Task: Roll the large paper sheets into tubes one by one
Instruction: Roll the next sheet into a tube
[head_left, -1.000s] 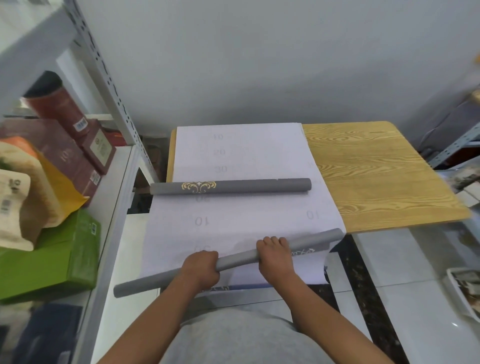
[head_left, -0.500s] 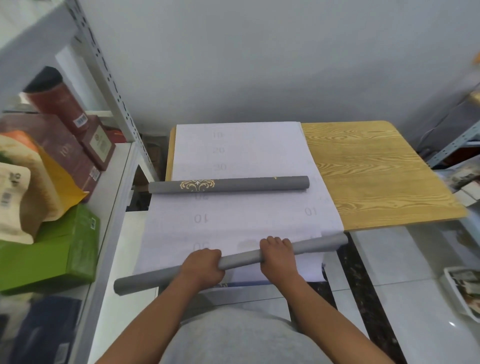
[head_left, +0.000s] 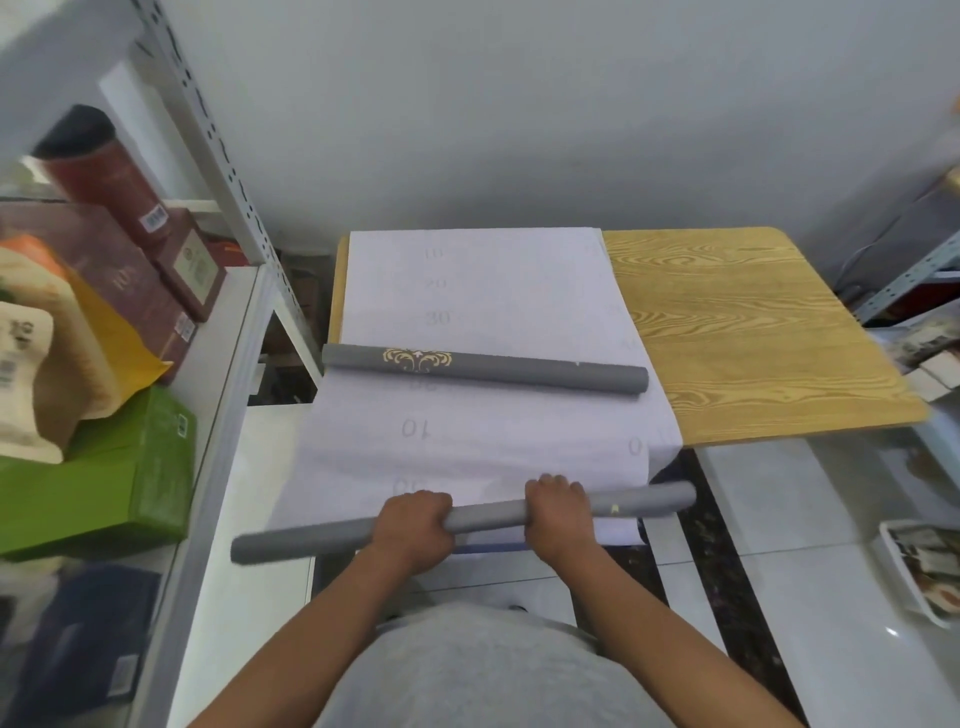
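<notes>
A long grey paper tube (head_left: 483, 517) lies across the near end of a large white sheet (head_left: 493, 431) printed with faint numbers. My left hand (head_left: 413, 527) grips the tube left of its middle. My right hand (head_left: 558, 512) grips it a little to the right, fingers curled over the top. The tube's left end sticks out past the sheet. A second grey tube (head_left: 485, 368) with a gold ornament rests across the middle of the sheet, apart from both hands. The sheet covers the left half of the wooden table (head_left: 743, 332).
A white metal shelf (head_left: 228, 374) on the left holds a green box (head_left: 104, 478), paper bags and dark red boxes (head_left: 135, 280). A grey wall stands behind the table. White floor tiles lie to the right, with a tray (head_left: 924, 571) at the right edge.
The tube in my hands has turned a little and its right end has sunk to a flatter angle. The upper tube has stayed in place.
</notes>
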